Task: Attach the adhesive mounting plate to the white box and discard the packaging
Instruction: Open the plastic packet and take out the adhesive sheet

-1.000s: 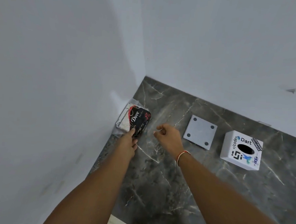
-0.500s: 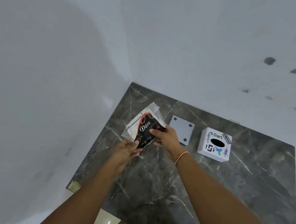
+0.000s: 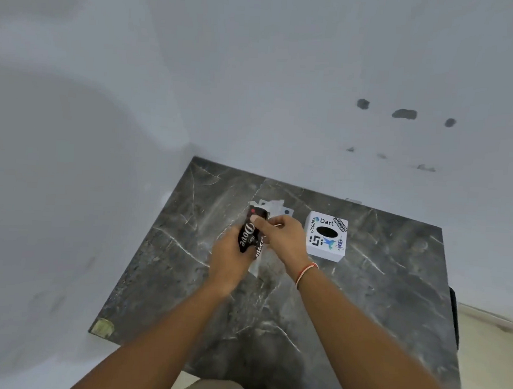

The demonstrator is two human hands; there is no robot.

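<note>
Glossy crinkled packaging (image 3: 248, 236) between both hands, beside sticker-covered white box (image 3: 326, 236).

Stickered white box (image 3: 326, 236) upright; plate (image 3: 287, 212) probably flat.

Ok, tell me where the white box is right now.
In the head view, the white box sits on the dark marble table, just right of the right hand, near the back wall.
</note>
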